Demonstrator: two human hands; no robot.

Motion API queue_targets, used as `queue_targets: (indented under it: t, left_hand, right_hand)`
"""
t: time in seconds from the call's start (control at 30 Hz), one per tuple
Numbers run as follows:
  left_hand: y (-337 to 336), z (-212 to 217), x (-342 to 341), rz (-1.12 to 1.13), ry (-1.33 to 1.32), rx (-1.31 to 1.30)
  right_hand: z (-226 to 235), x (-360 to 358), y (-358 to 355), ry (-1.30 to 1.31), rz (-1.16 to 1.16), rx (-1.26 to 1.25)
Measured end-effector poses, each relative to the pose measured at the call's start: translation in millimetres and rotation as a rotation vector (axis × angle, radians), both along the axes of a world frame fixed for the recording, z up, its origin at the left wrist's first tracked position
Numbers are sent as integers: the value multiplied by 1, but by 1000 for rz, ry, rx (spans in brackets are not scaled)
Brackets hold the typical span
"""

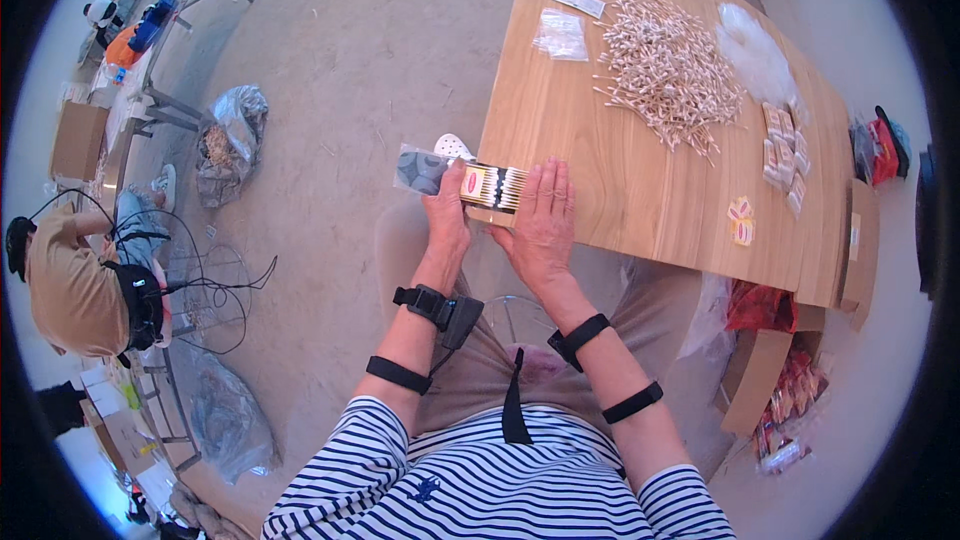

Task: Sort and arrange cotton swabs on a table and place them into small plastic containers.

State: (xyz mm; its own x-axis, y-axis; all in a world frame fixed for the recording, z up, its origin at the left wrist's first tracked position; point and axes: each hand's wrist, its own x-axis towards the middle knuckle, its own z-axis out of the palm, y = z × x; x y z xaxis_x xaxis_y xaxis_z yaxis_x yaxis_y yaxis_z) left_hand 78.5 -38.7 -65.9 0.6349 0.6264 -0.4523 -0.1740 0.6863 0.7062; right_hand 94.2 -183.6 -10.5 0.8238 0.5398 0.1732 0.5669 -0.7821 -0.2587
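At the table's near left corner I have a small clear plastic bag of cotton swabs [508, 189] with a yellow and red card [478, 183] in it. My left hand [446, 202] is closed on the bag, thumb on top. Beyond that thumb, the bag's clear flap [421, 171] sticks out to the left. My right hand [545, 215] lies with straight fingers against the right end of the swabs. Its palm side is hidden. Farther up the table spreads a large heap of loose cotton swabs [665, 70].
Clear bags [561, 35] lie left of the heap, and a pile of thin plastic [745, 45] right of it. Packed swab bags [785, 155] and loose cards [741, 220] are at the right. Cardboard boxes [757, 375] stand below. A person [80, 280] sits at the left.
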Motion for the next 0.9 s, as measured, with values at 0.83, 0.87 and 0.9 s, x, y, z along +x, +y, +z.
queue_targets:
  t: [0.83, 0.87, 0.9]
  left_hand:
    - [18, -7, -1, -93, 14, 138]
    - [17, -5, 0, -91, 35, 132]
    - [19, -3, -1, -97, 35, 119]
  right_hand:
    - [-15, -1, 13, -140, 30, 53]
    - [-16, -1, 12, -144, 25, 52]
    - [-15, -1, 13, -147, 22, 53]
